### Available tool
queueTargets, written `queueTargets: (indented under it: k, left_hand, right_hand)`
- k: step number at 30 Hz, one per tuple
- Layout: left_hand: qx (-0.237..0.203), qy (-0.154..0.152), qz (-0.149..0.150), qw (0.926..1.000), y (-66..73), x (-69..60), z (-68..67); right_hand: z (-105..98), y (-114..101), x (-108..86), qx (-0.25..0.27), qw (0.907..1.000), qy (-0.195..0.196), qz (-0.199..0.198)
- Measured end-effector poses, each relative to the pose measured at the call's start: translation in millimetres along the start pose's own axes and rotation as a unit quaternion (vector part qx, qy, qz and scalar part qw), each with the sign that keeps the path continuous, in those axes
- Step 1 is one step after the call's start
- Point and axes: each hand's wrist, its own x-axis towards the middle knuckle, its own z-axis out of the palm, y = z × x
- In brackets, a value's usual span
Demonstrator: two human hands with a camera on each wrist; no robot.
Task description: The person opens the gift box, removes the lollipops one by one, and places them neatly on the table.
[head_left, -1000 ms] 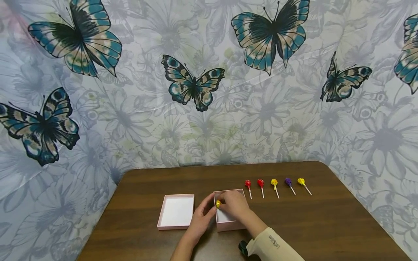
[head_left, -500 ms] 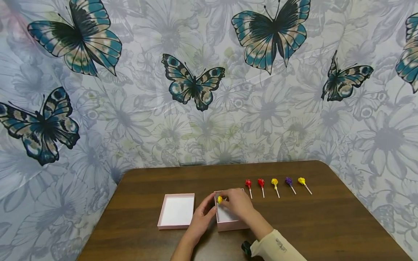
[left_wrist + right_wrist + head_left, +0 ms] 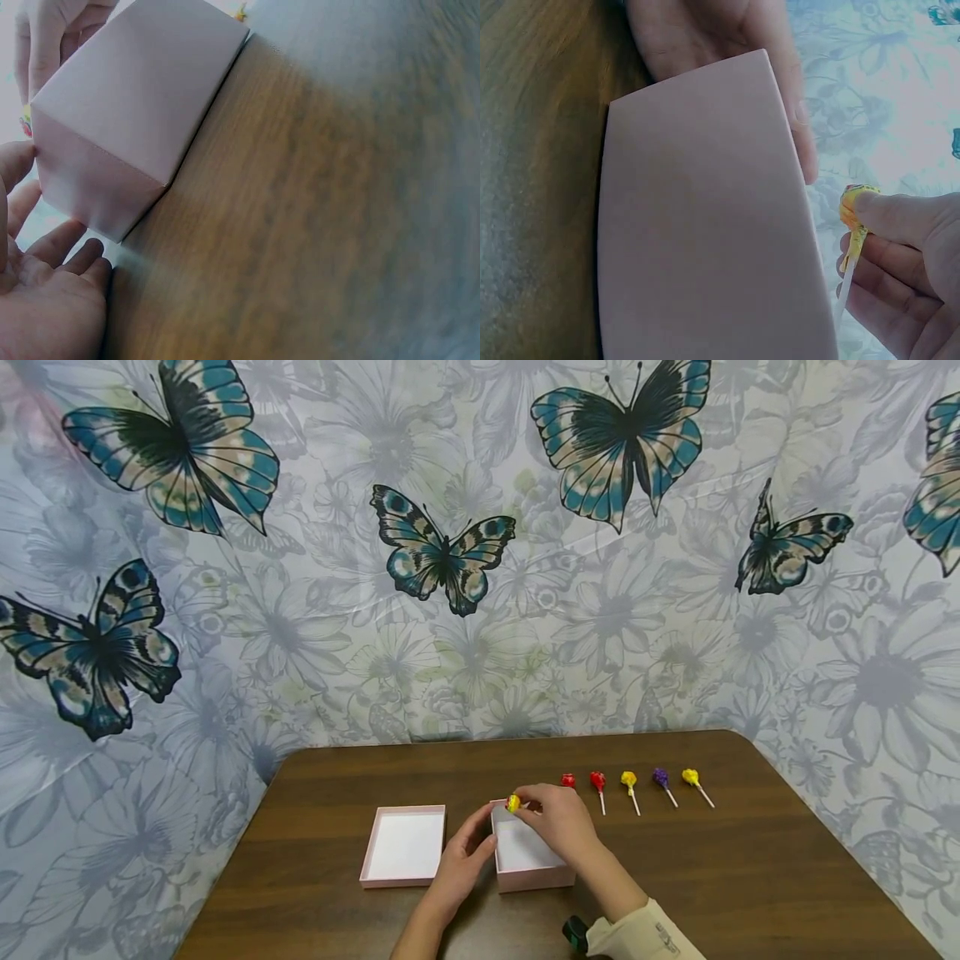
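My right hand [image 3: 564,825] pinches a yellow-wrapped lollipop [image 3: 513,803] by its head, above the far left corner of a pink box [image 3: 534,880]. In the right wrist view the thumb presses the yellow wrapper [image 3: 850,210], and the white stick points down. The box lies uncovered, with a white inside; its contents are partly hidden by the hand. My left hand [image 3: 459,864] rests against the box's left wall. Its fingers [image 3: 60,241] look relaxed and touch the pink side in the left wrist view.
Left of the box lies a pink-rimmed white lid [image 3: 403,846]. Behind and to the right, several lollipops stand in a row: red [image 3: 597,780], yellow [image 3: 628,779], purple [image 3: 661,777] and others. The brown table [image 3: 750,877] meets a butterfly-patterned cloth [image 3: 442,677] at the back.
My right hand has risen out of the box with the yellow lollipop, moving up and slightly right. It now partly covers the leftmost red lollipop. The left hand has stayed at the box.
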Motion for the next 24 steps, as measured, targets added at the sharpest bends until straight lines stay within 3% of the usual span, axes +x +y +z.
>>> queueTargets:
  k: [9, 15, 24]
  left_hand:
    - [0.006, 0.005, -0.006, 1.0, 0.2, -1.3, 0.2]
    - [0.009, 0.011, -0.005, 0.9999, -0.4, -1.1, -0.8]
    - [0.011, -0.001, 0.005, 0.9999, 0.0, -0.5, 0.0]
  right_hand:
    - [-2.4, 8.5, -7.7, 0.02, 0.9981, 0.058, -0.005]
    - [-8.9, 12.0, -9.6, 0.041, 0.9951, 0.089, 0.013]
    - [-23.8, 17.9, -12.5, 0.044, 0.989, 0.138, 0.027]
